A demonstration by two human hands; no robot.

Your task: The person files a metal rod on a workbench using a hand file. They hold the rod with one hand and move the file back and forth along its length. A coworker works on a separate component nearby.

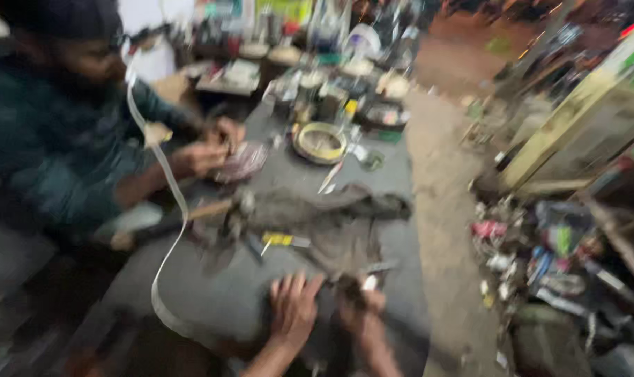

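A small pale object (370,283), too blurred to identify, sits on the grey bench (226,293) pinched in the right hand (362,311). The left hand (292,304) lies flat, fingers spread, beside it. A dark rag (331,209) lies just beyond. A co-worker's hands (209,150) work opposite.

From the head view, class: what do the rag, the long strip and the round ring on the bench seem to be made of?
Rag: soft cloth, dull grey-brown, going by its crumpled folds. Strip: pale and smooth, curving in a loose loop, so perhaps thin plastic or metal banding; the blur leaves it open. Ring: yellowish with a slight sheen, possibly metal. Left hand rests flat on the bench; right hand is at the rag's edge.
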